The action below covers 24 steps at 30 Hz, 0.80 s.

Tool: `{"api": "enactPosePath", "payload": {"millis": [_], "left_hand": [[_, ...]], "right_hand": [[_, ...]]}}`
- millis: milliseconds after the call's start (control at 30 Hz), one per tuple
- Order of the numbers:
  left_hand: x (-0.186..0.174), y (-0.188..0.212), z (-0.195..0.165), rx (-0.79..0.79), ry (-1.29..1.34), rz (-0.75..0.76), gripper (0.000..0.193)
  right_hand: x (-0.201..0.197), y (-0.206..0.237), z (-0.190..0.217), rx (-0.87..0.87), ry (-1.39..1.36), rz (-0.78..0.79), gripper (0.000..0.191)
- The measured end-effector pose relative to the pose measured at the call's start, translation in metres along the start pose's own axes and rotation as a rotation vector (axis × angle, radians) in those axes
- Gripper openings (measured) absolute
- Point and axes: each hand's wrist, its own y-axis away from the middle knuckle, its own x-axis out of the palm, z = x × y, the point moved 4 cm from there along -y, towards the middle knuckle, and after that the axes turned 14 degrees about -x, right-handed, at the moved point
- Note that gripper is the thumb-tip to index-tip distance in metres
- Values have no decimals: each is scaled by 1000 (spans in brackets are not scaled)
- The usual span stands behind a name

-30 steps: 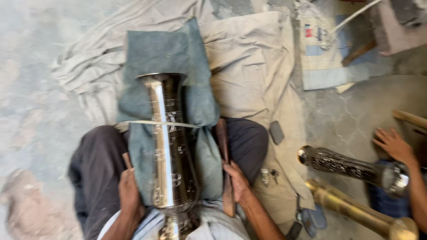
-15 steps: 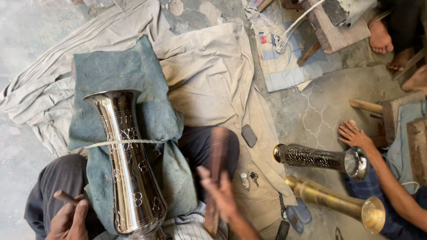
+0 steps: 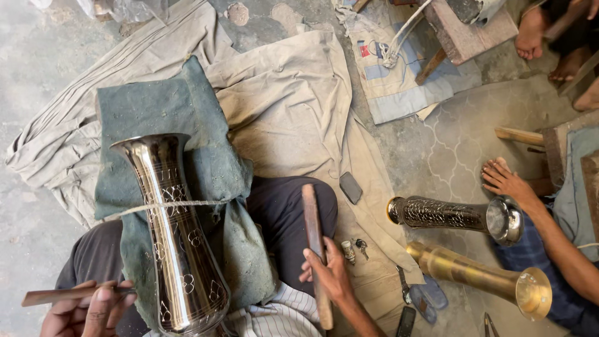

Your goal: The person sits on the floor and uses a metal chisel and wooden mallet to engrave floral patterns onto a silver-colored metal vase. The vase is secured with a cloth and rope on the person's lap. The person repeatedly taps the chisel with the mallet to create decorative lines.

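At the near edge, the right hand [image 3: 329, 274] closes its fingers around a flat wooden mallet [image 3: 315, 249] — its length lying across the right thigh. The left hand [image 3: 87, 309] pinches a slim chisel [image 3: 72, 293] beside the silvery vase [image 3: 171, 237], which lies on a green cloth [image 3: 156, 118] over the lap, tied by a string [image 3: 162, 206]. Engraved motifs already cover the vase's lower body — the neck looks largely plain.

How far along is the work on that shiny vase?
Engraved patterns already cover the lower half of the vase, tied by string over a green cloth. The left hand holds a thin tool, the right hand a wooden stick. The vase's upper part looks mostly plain.
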Motion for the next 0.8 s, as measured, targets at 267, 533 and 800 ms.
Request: {"api": "enactPosePath", "payload": {"millis": [267, 533, 800], "left_hand": [[47, 25, -93, -199, 59, 114, 17], [85, 22, -163, 104, -328, 613, 32], [136, -3, -167, 236, -627, 864, 23]], "right_hand": [[15, 2, -29, -313, 16, -251, 65], [2, 14, -42, -238, 33, 21, 47], [0, 47, -36, -482, 197, 172, 35]]}}
